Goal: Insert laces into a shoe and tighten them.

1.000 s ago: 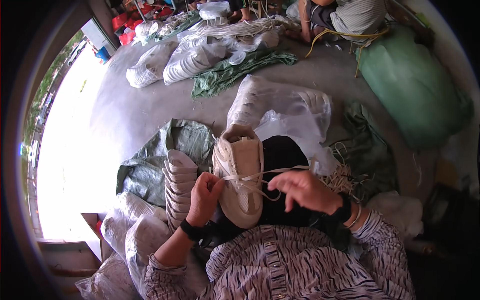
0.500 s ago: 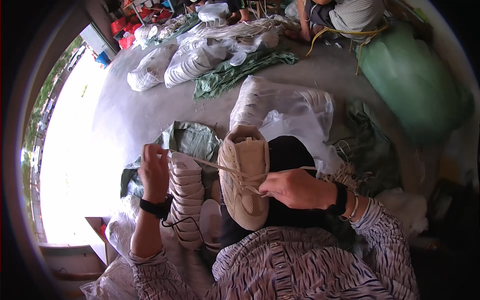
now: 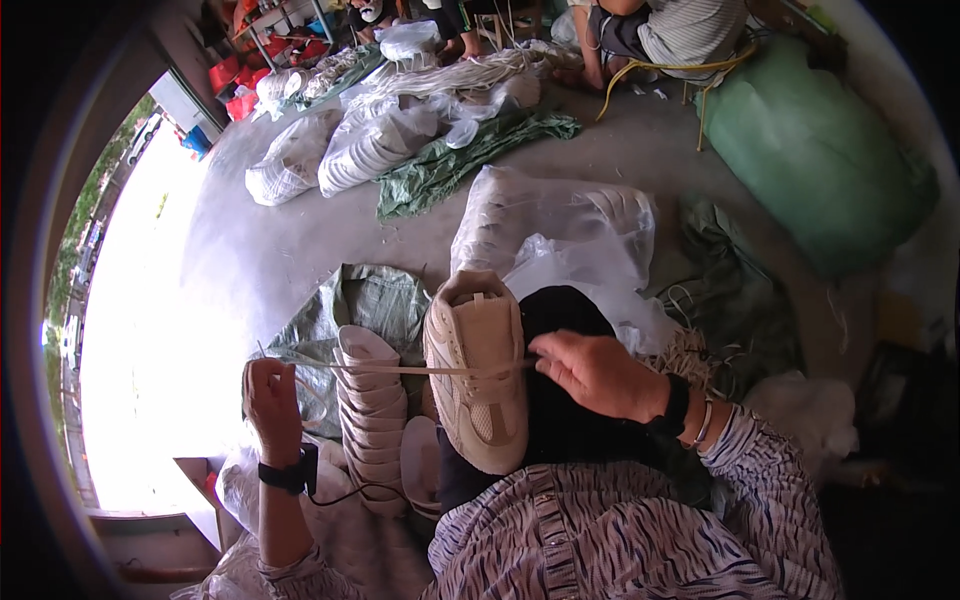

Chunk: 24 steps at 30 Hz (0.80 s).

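Observation:
A beige sneaker (image 3: pixel 478 400) rests on my lap, its heel away from me and its toe toward me. One flat cream shoelace (image 3: pixel 400 370) runs nearly level across the shoe's front. My left hand (image 3: pixel 272 405) pinches the lace well to the left of the shoe, and a loose end sticks up by the fingers. My right hand (image 3: pixel 590 372) pinches it just right of the shoe, where the lace is slightly blurred. Beside the shoe on the left stands a nested row of pale shoe pieces (image 3: pixel 372 425).
Past the sneaker lies a clear plastic bag (image 3: pixel 560 220) of pale pieces. A bundle of laces (image 3: pixel 680 355) is at my right. Farther off are more bags (image 3: pixel 375 150), a green tarp (image 3: pixel 470 165), a big green sack (image 3: pixel 815 160) and a seated person (image 3: pixel 690 35).
My left hand has moved down and left, and my right hand slightly up. The lace, slanting and bunched near the toe before, is now stretched straight across the shoe. The view has shifted slightly.

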Tool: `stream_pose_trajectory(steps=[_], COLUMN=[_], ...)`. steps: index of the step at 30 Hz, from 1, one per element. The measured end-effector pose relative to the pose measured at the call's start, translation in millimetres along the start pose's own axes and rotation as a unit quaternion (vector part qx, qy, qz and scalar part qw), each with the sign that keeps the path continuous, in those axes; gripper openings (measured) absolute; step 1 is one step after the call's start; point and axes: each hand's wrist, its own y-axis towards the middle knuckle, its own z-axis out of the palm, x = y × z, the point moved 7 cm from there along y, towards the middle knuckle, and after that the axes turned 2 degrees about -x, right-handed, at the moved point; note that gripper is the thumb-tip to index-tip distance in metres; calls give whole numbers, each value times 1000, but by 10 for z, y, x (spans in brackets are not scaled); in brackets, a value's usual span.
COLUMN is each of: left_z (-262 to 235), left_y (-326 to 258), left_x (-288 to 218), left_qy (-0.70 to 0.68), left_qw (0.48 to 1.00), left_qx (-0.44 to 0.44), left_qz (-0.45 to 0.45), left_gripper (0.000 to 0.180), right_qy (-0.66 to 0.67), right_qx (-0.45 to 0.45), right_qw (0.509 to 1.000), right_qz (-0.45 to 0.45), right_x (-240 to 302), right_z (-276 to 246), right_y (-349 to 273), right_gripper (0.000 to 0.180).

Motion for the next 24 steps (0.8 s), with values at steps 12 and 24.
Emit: stream_pose_trajectory(steps=[12,24], left_z=[992,1107], left_y=[-1139,-550], left_x=[505,-878], left_qy=[-33,-380], left_qw=[953,889], left_qx=[300,161], left_qz=[-41,-197], left_gripper=[12,20], right_qy=[390,195], right_qx=[160,-46], right_qw=[844,972], right_qz=[331,123], right_x=[-923,-293], right_z=[-56,-202], right_y=[-490,-24], right_gripper=[21,23])
